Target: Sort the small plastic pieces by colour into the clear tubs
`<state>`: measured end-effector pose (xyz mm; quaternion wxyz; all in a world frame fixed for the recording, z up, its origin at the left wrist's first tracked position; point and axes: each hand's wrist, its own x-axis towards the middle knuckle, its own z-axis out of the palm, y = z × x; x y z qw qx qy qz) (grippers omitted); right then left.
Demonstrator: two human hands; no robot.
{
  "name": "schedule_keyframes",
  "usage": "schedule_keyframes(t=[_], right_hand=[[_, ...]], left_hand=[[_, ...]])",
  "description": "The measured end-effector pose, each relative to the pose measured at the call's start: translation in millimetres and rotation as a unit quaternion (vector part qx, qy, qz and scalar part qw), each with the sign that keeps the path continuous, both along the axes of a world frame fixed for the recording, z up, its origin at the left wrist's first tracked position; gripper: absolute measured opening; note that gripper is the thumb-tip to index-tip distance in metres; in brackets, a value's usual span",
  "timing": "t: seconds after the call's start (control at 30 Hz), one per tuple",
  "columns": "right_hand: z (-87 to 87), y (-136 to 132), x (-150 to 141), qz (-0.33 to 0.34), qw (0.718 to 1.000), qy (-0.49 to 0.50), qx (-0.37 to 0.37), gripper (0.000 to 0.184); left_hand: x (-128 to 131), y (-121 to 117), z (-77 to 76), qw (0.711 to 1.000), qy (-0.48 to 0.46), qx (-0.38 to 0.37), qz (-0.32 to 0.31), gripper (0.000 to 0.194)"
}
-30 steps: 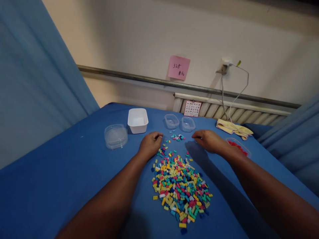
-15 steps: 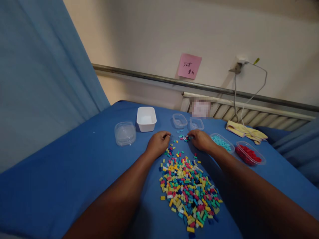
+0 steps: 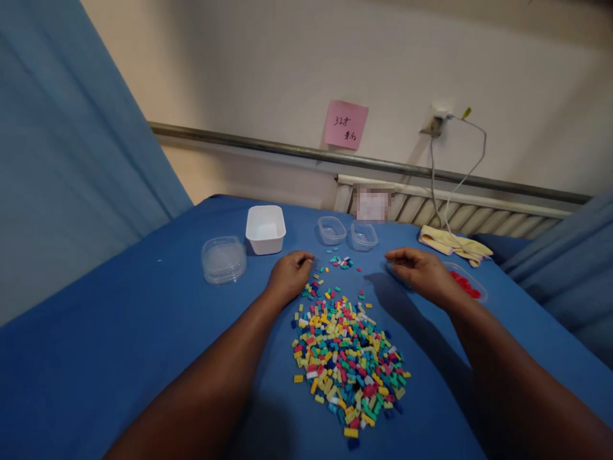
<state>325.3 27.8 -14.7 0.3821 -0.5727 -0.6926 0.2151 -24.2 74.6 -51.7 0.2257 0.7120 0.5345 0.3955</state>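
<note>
A large heap of small multicoloured toy bricks (image 3: 349, 358) lies on the blue sheet between my forearms. Beyond it is a small cluster of bricks (image 3: 341, 262), with a few loose ones nearby. My left hand (image 3: 291, 276) rests at the left of that cluster, its fingers curled in a pinch; whatever they hold is hidden. To the right, my right hand (image 3: 421, 273) hovers over the tub of light blue bricks and mostly covers it. Its fingers are stretched out and apart, with no brick visible in them. Red bricks (image 3: 464, 284) fill a clear tub partly behind my right wrist.
Two clear tubs, one left (image 3: 332, 230) and one right (image 3: 364, 236), stand at the back. A white tub (image 3: 265, 230) and stacked clear lids (image 3: 223, 260) are on the left. A yellow cloth (image 3: 454, 245) lies back right, below a cable (image 3: 433, 185) and before a radiator (image 3: 407, 207).
My right hand has moved right, from the small cluster to over the tub of light blue bricks, and its fingers have spread. My left hand stays by the cluster. The view has shifted slightly right.
</note>
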Motion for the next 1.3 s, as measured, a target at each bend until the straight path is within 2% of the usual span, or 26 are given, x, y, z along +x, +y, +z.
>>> schedule_keyframes(t=[0.1, 0.23, 0.37, 0.47, 0.57, 0.7, 0.87, 1.03, 1.13, 1.3], right_hand=[[1.2, -6, 34, -0.079, 0.993, -0.073, 0.045, 0.033], [2.5, -12, 52, -0.111, 0.984, -0.117, 0.076, 0.029], [1.5, -29, 30, -0.127, 0.967, -0.123, 0.183, 0.025], [-11.5, -44, -7, -0.037, 0.969, -0.115, 0.217, 0.025], [-33.4, -51, -38, 0.051, 0.972, -0.113, 0.198, 0.023], [-53.8, -49, -52, 0.082, 0.978, -0.086, 0.17, 0.021], [-49.7, -48, -49, 0.088, 0.986, -0.063, 0.128, 0.022], [-42.6, -49, -47, 0.095, 0.99, -0.04, 0.1, 0.021], [-43.7, -48, -46, 0.1, 0.99, -0.03, 0.096, 0.021], [-46.1, -46, -47, 0.092, 0.991, -0.026, 0.091, 0.02]], left_hand=[[0, 1, 2.0, 1.0, 0.014, 0.0, 0.004, 0.032], [-1, 3, 3.3, 1.0, 0.016, -0.004, 0.007, 0.034], [-1, 4, 2.1, 1.0, 0.018, -0.001, 0.009, 0.034], [-1, 4, 0.4, 1.0, 0.013, 0.01, 0.001, 0.033], [-1, 2, -0.3, 1.0, 0.013, 0.021, -0.008, 0.031], [-2, -5, 3.9, 0.998, 0.046, 0.047, -0.021, 0.03], [6, -4, 21.7, 0.986, 0.139, 0.072, -0.058, 0.031], [37, 25, 41.8, 0.945, 0.282, 0.038, -0.159, 0.032], [52, 43, 45.9, 0.924, 0.328, 0.008, -0.198, 0.034], [54, 54, 48.6, 0.898, 0.392, -0.02, -0.2, 0.032]])
